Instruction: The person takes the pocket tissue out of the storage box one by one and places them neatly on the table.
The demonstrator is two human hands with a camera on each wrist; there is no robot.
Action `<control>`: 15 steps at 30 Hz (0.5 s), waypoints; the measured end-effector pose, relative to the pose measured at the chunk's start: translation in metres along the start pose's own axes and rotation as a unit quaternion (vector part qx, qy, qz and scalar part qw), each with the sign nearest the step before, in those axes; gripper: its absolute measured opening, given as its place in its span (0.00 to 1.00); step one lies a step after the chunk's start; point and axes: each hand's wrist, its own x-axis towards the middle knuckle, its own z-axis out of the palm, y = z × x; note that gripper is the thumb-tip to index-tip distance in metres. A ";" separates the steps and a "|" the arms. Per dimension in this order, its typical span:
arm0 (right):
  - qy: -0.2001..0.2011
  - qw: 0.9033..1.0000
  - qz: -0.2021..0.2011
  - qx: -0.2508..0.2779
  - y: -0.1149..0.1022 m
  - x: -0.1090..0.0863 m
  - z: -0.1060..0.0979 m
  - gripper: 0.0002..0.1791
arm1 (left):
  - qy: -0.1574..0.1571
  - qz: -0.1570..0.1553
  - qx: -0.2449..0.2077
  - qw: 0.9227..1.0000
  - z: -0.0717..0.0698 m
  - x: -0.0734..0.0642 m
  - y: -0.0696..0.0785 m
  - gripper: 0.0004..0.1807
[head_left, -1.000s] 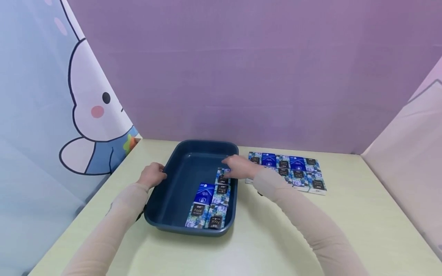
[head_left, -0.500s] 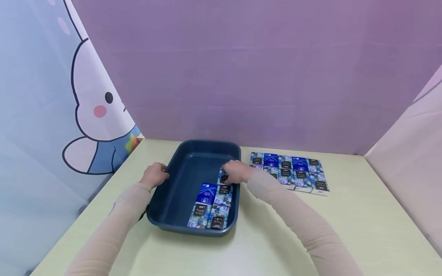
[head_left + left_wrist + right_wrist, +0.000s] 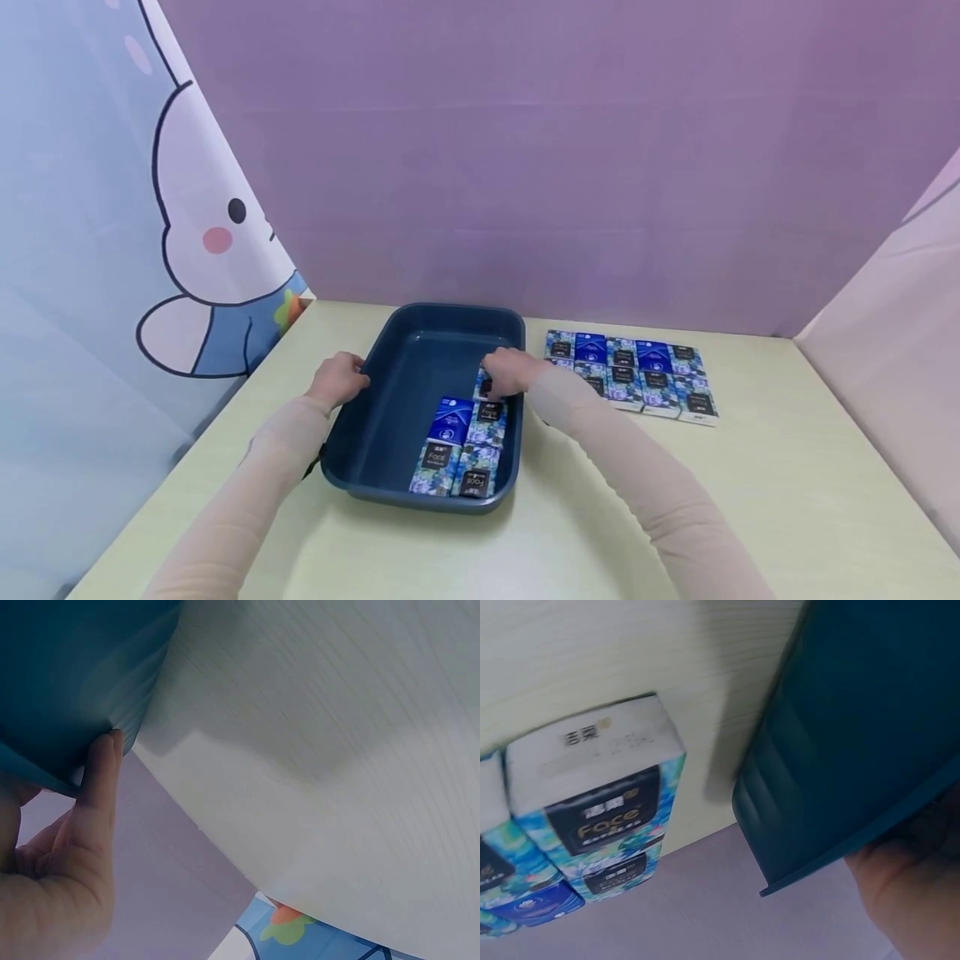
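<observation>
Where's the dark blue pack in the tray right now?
In the head view, the dark blue pack sits right of centre in the tray, directly left of one floral pack, just beyond another.

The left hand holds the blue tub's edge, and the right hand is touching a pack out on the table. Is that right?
Not quite: the head view shows the right hand at a pack inside the blue tub, not out on the table. The left hand does hold the tub's edge.
</observation>
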 end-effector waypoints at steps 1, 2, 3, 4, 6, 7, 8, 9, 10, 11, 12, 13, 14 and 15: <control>-0.001 1.000 0.003 0.005 0.000 0.001 0.000 0.21 | 0.000 0.001 0.001 1.000 0.000 0.001 -0.001 0.23; -0.004 1.000 0.006 0.011 0.000 0.002 0.001 0.20 | -0.001 0.002 0.002 1.000 0.001 0.001 -0.001 0.23; -0.007 1.000 0.009 0.015 0.000 0.002 0.001 0.19 | -0.001 0.002 0.002 1.000 0.001 0.002 -0.002 0.23; -0.010 1.000 0.013 0.020 0.000 0.003 0.002 0.18 | -0.001 0.002 0.003 1.000 0.002 0.002 -0.002 0.23; -0.014 0.999 0.017 0.024 0.000 0.004 0.002 0.18 | -0.002 0.003 0.003 1.000 0.003 0.003 -0.002 0.24; -0.016 0.999 0.017 0.027 0.000 0.005 0.003 0.19 | -0.003 0.003 0.003 1.000 0.003 0.003 -0.003 0.24; -0.018 0.999 0.016 0.028 0.000 0.005 0.003 0.19 | -0.003 0.003 0.003 1.000 0.002 0.003 -0.002 0.24; -0.018 0.999 0.016 0.028 0.000 0.006 0.003 0.19 | -0.003 0.002 0.002 1.000 0.002 0.002 -0.002 0.24; -0.018 0.999 0.015 0.028 0.000 0.006 0.003 0.19 | -0.004 0.003 0.002 1.000 0.001 0.002 -0.002 0.24; -0.018 0.999 0.014 0.026 0.000 0.007 0.003 0.19 | -0.004 0.003 0.002 1.000 0.001 0.002 -0.002 0.24; -0.018 0.999 0.014 0.026 0.000 0.009 0.003 0.19 | -0.004 0.004 0.002 1.000 0.000 0.002 -0.002 0.24; -0.019 0.999 0.015 0.026 0.000 0.010 0.003 0.18 | -0.005 0.004 0.002 1.000 -0.001 0.002 -0.002 0.24; -0.019 0.999 0.016 0.025 0.000 0.011 0.003 0.18 | -0.005 0.004 0.003 1.000 -0.002 0.002 -0.001 0.24; -0.020 0.999 0.017 0.027 0.000 0.013 0.003 0.18 | -0.005 0.003 0.003 1.000 -0.002 0.001 -0.001 0.24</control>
